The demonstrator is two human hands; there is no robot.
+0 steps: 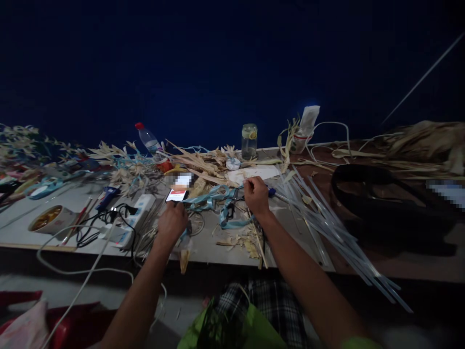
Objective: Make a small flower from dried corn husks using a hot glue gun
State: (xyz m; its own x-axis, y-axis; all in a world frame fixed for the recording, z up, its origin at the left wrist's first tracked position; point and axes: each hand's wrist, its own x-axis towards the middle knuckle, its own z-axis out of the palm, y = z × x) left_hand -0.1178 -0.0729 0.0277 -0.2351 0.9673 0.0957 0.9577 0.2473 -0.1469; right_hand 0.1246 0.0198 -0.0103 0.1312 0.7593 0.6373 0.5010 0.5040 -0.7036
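My left hand (172,222) is closed, its fingertips at the lower edge of a lit phone (178,195). Whatever is between those fingers is too small to make out. Light-blue ribbon (210,196) lies in loops between my hands, one end coming close to the left fingers. My right hand (257,196) is curled with thumb and forefinger together, over the table by a white sheet of paper (259,172). I cannot make out what it pinches. Dry husk scraps (241,240) and thin stalks lie just below the ribbon.
Behind stand a jar (249,141) and a red-capped bottle (147,138) among dried husks (203,165). At left are a power strip (136,220), cables and a bowl (53,219). Clear plastic sticks (330,230) overhang the front edge at right, beside a dark bag-like object (392,208).
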